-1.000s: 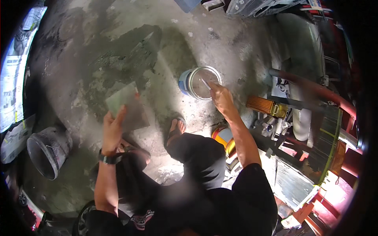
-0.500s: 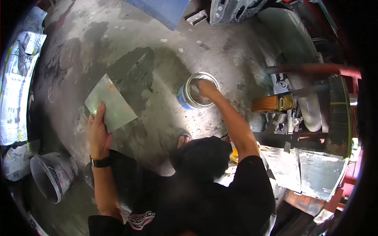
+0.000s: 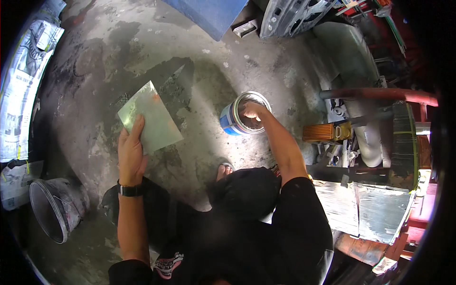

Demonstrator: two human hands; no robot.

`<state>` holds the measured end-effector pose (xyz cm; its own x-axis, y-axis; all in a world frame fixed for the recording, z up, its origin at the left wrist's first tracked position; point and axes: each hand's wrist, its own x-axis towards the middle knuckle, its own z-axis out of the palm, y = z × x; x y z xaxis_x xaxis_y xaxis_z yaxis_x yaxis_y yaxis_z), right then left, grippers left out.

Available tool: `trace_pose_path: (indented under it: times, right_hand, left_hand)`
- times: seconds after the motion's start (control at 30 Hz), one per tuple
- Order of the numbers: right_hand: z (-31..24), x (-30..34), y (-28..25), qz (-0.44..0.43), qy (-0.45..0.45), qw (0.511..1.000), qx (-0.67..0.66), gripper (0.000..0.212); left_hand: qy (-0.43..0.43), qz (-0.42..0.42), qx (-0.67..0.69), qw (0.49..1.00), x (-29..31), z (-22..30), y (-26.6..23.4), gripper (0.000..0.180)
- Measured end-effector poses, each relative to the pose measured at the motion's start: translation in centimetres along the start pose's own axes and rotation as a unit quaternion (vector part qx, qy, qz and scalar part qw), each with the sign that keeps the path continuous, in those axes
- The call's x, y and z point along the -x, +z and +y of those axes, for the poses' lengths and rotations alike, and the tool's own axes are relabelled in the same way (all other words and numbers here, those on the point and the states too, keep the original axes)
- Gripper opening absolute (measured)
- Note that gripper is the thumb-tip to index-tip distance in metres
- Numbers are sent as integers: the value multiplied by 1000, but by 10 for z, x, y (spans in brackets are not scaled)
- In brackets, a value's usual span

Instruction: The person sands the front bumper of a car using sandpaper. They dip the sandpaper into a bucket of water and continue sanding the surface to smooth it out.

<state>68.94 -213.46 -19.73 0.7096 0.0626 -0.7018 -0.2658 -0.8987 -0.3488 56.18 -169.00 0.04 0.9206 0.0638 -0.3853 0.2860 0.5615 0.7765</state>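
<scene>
A flat, pale greenish rectangular plate (image 3: 159,118) with a reddish smudge near its far edge is gripped by my left hand (image 3: 131,154), thumb on its upper face. My right hand (image 3: 252,111) reaches into the mouth of an open blue and white metal can (image 3: 231,122) standing on the floor. Its fingers look curled, and whatever they hold is hidden inside the can. Greyish-brown stuff coats the can's inner wall.
A grey bucket (image 3: 59,209) lies tilted at the left, near paper-covered things (image 3: 28,90). On the right are an orange ribbed box (image 3: 318,133), a red bar (image 3: 380,95) and a sheet-covered surface (image 3: 380,209). A blue panel (image 3: 209,16) lies at the far side of the concrete floor.
The view has shifted slightly. My left hand still holds the plate, now turned a little and farther right in view. My right hand has risen slightly in the can, showing more of its knuckles.
</scene>
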Motion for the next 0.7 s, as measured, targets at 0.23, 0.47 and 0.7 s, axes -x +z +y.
trace_pose_path:
  times: [0.23, 0.47, 0.7]
  right_hand:
    - [-43, 67, -41, -8, -12, 990, -140, 37]
    - [-57, 132, -86, 74, -29, 997, -13, 35]
    - [-51, 217, -121, 196, -69, 975, -73, 38]
  left_hand:
    - [-56, -86, 102, 989, -31, -27, 16, 37]
    - [-73, -83, 95, 989, -61, -57, 37, 40]
    - [-84, -147, 18, 985, -101, -111, 64, 40]
